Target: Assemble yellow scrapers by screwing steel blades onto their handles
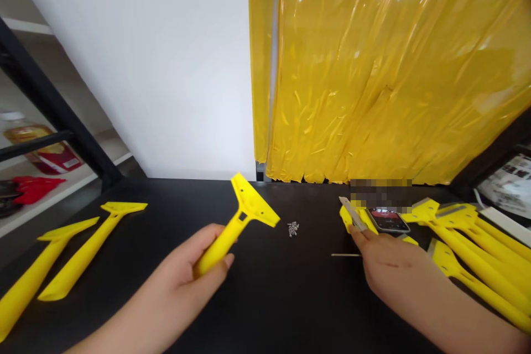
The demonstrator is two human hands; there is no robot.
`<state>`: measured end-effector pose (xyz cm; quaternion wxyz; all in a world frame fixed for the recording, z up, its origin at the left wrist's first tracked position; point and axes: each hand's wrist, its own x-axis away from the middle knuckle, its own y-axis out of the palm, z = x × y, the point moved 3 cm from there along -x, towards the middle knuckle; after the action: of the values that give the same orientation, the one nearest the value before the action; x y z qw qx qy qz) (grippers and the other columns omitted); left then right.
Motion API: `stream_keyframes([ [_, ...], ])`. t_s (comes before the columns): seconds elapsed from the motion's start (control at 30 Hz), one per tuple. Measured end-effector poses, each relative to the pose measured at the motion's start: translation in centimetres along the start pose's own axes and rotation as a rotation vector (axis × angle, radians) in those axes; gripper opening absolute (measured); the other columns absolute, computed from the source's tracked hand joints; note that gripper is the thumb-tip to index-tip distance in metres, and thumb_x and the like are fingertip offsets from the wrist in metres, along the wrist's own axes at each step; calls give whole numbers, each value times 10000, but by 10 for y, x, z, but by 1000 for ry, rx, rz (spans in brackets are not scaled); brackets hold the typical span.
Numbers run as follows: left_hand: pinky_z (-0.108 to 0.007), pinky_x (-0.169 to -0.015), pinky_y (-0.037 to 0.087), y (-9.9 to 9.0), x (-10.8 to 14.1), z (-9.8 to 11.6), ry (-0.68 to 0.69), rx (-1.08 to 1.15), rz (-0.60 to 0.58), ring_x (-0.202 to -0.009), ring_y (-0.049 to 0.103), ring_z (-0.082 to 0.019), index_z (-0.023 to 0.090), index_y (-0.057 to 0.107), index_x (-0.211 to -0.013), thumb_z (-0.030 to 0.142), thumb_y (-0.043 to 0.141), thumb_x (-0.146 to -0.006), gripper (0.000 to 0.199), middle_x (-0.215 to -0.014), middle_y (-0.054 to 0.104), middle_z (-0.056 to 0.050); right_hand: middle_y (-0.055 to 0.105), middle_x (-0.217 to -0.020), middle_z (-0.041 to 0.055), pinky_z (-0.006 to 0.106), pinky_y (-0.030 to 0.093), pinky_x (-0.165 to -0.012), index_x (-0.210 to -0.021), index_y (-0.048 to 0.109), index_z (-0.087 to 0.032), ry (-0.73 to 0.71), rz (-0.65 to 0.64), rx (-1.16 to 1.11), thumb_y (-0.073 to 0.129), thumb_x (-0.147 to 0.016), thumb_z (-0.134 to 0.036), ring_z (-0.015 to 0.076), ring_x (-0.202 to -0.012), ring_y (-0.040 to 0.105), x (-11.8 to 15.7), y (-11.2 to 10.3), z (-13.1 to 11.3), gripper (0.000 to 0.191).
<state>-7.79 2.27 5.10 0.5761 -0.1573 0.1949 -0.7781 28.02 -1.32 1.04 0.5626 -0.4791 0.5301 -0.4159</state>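
Observation:
My left hand (193,271) is wrapped round the handle of a yellow scraper (224,240), its wide head raised and showing two small holes and no blade. My right hand (384,260) reaches to the right side, its fingers closed on a flat metal blade (352,212) beside yellow plastic pieces (345,219) and a phone (388,220). Between the hands lies a small pile of screws (293,228) on the black table (274,298). A thin rod (345,255) rests just left of my right wrist.
Two yellow scrapers (81,254) lie at the left. Several scrapers with blades (464,232) are stacked at the right, partly behind my right forearm. A white panel (178,66) and a yellow plastic sheet (373,77) stand at the back. Shelves (66,191) hold a bottle (47,149).

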Motion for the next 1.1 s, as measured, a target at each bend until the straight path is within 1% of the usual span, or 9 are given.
stream_keyframes([
  [0.1,-161,-428,376,25,2,2,-143,161,-158,-503,410,-93,242,593,-925,512,632,-950,274,-648,477,79,804,-1073,218,467,611,-714,-1311,744,-123,-15,-49,115,451,-791,27,357,-853,785,8,-1,-12,615],
  [0.17,-156,-396,353,41,3,-4,-183,283,-226,-427,366,-79,238,561,-922,507,605,-958,275,-544,425,110,817,-1047,160,422,613,-711,-1301,754,-192,-37,-50,153,466,-793,28,322,-855,789,13,-9,-17,624],
  [0.3,-167,-374,415,67,-2,-14,-260,483,-328,-375,397,-77,248,485,-843,520,632,-920,318,-476,489,103,820,-1037,73,387,608,-776,-1180,799,-320,-82,-2,184,478,-877,-39,281,-898,787,12,-23,-19,523],
  [0.4,-190,-405,502,78,-9,-8,-285,590,-341,-421,507,-93,243,483,-821,450,692,-882,301,-525,535,89,805,-1036,159,486,594,-803,-1262,773,-201,-25,32,247,423,-906,-44,352,-909,775,-4,-17,-13,523],
  [0.47,-192,-401,514,81,-15,-2,-289,612,-354,-414,537,-96,238,487,-815,410,683,-893,273,-522,537,88,798,-1052,205,505,593,-799,-1321,737,-116,2,24,277,367,-918,-25,381,-944,771,-13,-6,-7,554],
  [0.6,-146,-318,426,82,-24,1,-281,611,-382,-330,479,-77,233,490,-816,429,615,-958,273,-474,506,95,795,-1091,242,467,616,-740,-1382,678,-34,30,-36,289,325,-908,1,376,-943,789,-17,13,1,592],
  [0.77,-130,-301,413,78,-25,-8,-303,687,-361,-343,489,-40,238,547,-1066,467,588,-989,245,-773,667,46,771,-1236,208,456,612,-887,-1405,678,-94,1,-75,248,358,-939,-34,357,-1084,767,-12,15,5,569],
  [0.97,-147,-281,387,80,-25,-17,-327,714,-385,-314,486,-57,236,558,-1067,623,676,-890,441,-724,649,48,816,-1112,156,500,622,-786,-1398,700,-208,-9,-102,163,460,-943,-152,369,-931,793,-16,2,19,518],
  [1.1,-154,-296,387,83,-26,-21,-308,762,-396,-326,512,-64,222,570,-979,662,704,-856,476,-718,647,40,822,-1131,52,435,605,-842,-1286,759,-360,-47,-142,68,511,-961,-190,304,-990,787,-21,-17,18,443],
])
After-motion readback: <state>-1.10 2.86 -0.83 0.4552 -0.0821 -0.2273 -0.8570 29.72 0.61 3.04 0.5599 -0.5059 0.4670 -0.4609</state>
